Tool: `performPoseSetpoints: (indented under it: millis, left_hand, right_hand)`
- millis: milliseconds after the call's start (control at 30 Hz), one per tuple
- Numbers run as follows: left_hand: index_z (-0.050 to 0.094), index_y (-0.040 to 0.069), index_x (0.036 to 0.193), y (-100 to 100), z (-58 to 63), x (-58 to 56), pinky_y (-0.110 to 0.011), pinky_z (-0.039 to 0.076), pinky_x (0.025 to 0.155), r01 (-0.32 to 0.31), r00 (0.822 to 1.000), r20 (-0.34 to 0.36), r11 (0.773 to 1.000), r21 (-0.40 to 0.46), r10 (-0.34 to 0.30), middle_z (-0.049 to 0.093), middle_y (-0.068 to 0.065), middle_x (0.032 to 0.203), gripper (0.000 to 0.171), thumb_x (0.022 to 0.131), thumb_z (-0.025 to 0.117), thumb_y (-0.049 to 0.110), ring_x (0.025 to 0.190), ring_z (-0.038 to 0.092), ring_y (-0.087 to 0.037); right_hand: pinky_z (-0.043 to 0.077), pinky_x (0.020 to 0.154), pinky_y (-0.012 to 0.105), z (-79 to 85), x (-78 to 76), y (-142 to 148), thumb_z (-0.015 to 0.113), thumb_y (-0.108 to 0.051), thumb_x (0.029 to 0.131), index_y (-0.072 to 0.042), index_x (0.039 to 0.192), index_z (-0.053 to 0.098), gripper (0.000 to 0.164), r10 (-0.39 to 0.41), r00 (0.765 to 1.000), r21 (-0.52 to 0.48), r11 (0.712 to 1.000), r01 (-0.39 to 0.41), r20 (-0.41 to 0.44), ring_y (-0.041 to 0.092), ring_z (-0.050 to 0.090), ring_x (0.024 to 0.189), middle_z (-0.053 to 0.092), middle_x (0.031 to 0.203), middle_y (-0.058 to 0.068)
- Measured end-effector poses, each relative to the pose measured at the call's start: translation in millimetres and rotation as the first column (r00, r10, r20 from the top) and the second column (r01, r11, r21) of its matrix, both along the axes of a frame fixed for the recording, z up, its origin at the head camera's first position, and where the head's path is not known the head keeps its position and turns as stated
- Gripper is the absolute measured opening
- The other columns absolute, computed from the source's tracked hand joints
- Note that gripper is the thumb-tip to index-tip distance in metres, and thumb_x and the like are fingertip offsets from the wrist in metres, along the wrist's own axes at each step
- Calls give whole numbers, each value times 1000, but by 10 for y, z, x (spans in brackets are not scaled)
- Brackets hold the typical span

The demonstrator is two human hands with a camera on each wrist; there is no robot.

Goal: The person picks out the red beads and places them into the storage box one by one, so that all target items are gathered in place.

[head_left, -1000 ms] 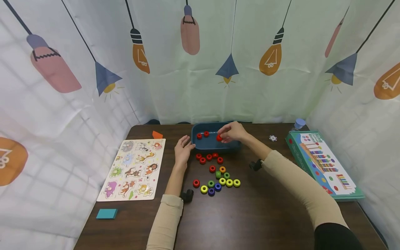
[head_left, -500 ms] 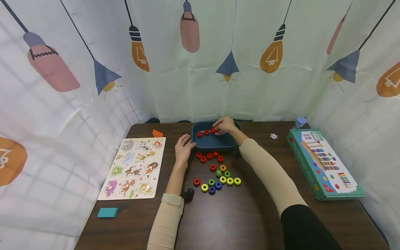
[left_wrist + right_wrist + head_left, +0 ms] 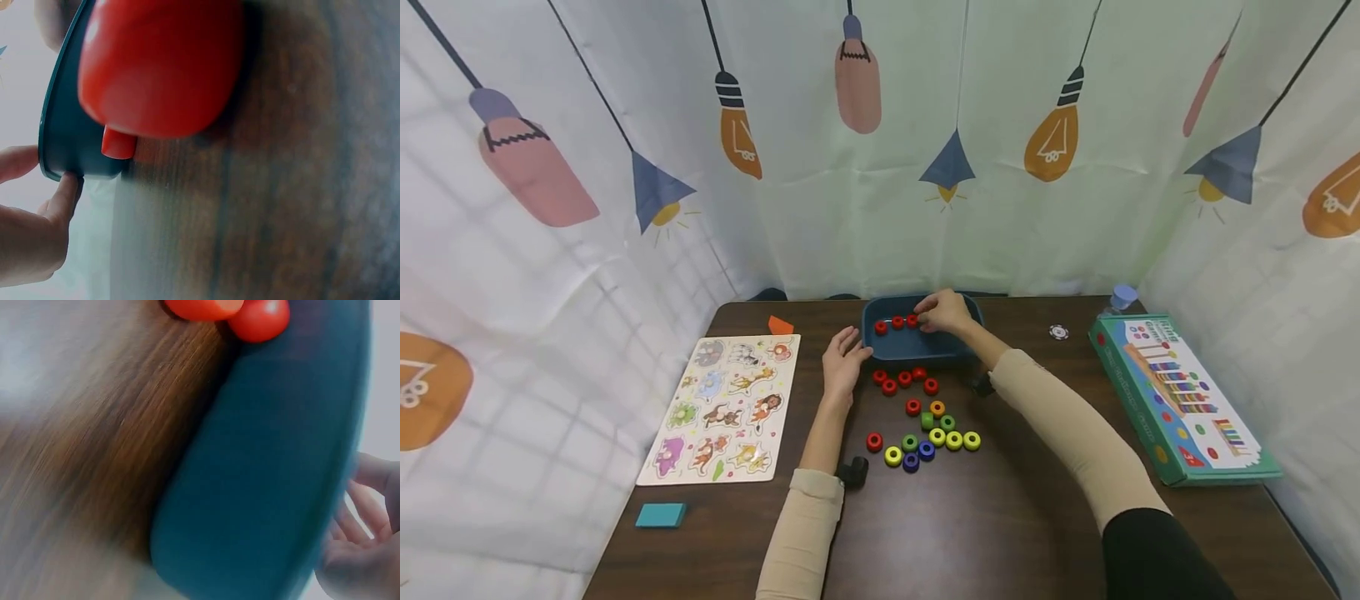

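Note:
A dark blue tray [image 3: 917,354] stands at the back of the table, holding a row of three red beads [image 3: 898,322]. My right hand [image 3: 946,313] is over its inside, fingertips beside the rightmost red bead [image 3: 912,320]. In the right wrist view the tray wall [image 3: 262,469] partly hides those loosely bent fingers [image 3: 369,506]. My left hand [image 3: 842,360] rests at the tray's left end with fingers extended. The left wrist view shows its fingers [image 3: 62,197] at the tray's corner [image 3: 69,144]. A large red bead [image 3: 162,69] fills the foreground there.
Several loose beads lie before the tray: red [image 3: 913,407], orange [image 3: 937,408], green [image 3: 910,443], yellow [image 3: 954,441] and blue [image 3: 927,451]. An animal puzzle board [image 3: 718,408] lies left, with a teal block [image 3: 660,515] below it. A green game box [image 3: 1183,400] lies right.
My right hand has moved leftward and back within the tray, set a red bead down at the row's right end, and drawn slightly right from it. My left hand stays at the tray.

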State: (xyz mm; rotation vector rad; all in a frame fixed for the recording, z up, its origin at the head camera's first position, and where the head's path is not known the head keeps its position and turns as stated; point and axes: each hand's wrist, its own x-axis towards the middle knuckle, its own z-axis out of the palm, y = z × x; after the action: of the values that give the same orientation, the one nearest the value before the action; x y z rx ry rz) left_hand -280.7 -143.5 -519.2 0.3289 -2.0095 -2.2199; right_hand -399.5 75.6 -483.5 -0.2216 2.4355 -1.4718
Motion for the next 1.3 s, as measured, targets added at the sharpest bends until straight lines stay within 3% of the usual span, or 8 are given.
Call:
performPoseSetpoints:
  millis: [167, 300, 433, 567, 700, 900, 1133, 1300]
  left_hand:
    - [47, 14, 142, 20, -30, -14, -39, 45, 104, -7, 1000, -8, 1000, 2, 7, 52, -4, 142, 59, 88, 69, 3, 128, 54, -23]
    - [48, 16, 141, 13, -27, -10, -38, 45, 104, -14, 1000, -2, 1000, -3, 14, 52, -3, 142, 59, 88, 70, 5, 127, 54, -21]
    - [47, 15, 141, 16, -33, -2, -39, 44, 105, -6, 1000, -4, 1000, -9, 6, 52, -5, 143, 59, 88, 69, 5, 128, 54, -23]
    - [48, 14, 141, 18, -44, -8, -40, 45, 104, -10, 1000, -10, 1000, -6, 10, 52, -6, 143, 58, 88, 69, 3, 127, 54, -23]
    - [48, 14, 141, 14, -43, -17, -40, 44, 105, -14, 1000, -12, 1000, 0, 14, 51, -7, 143, 58, 88, 68, 2, 127, 54, -24]
    - [44, 11, 143, -4, 12, -13, -40, 42, 106, 18, 1000, -2, 1000, 25, -18, 46, -11, 147, 59, 89, 67, 0, 130, 51, -26]
    - [42, 5, 144, -8, 223, 72, -42, 42, 107, 53, 998, 24, 998, 37, -54, 43, -17, 149, 61, 89, 66, -3, 132, 48, -31]
    - [41, 4, 145, -4, 257, 100, -43, 41, 108, 57, 998, 23, 998, 40, -58, 42, -18, 149, 61, 89, 64, -5, 133, 46, -34]
  right_hand:
    - [58, 77, 46, 231, 325, 126, 68, -8, 91, -2, 108, 73, 18, 155, 980, 69, 987, -147, -127, 31, 72, 86, 73, 99, 18]
    - [60, 71, 38, 341, 641, 180, 71, -12, 90, -14, 101, 75, 12, 259, 949, 146, 961, -235, -178, 26, 72, 81, 74, 94, 13]
    - [57, 62, 31, 299, 952, 233, 72, -14, 89, -16, 101, 77, 13, 339, 913, 303, 916, -264, -229, 17, 70, 74, 75, 90, 3]
    - [51, 61, 29, 154, 1158, 264, 74, -15, 87, -16, 104, 77, 17, 374, 886, 438, 869, -231, -274, 10, 66, 75, 74, 96, -5]
    - [49, 62, 26, -38, 1232, 273, 75, -17, 86, -19, 105, 77, 19, 352, 893, 461, 865, -196, -281, 7, 63, 78, 73, 103, -6]
    - [35, 48, 24, -229, 1250, 273, 74, -15, 86, -21, 100, 78, 15, 316, 909, 427, 886, -181, -272, 8, 44, 50, 72, 88, -7]
    - [57, 54, 29, -295, 1228, 291, 74, -8, 86, -15, 95, 78, 12, 254, 955, 251, 945, -212, -152, 14, 69, 59, 73, 77, -1]
    - [60, 60, 38, -179, 1215, 311, 73, -6, 87, -9, 99, 77, 13, 258, 964, 139, 959, -246, -71, 22, 72, 66, 74, 85, 4]
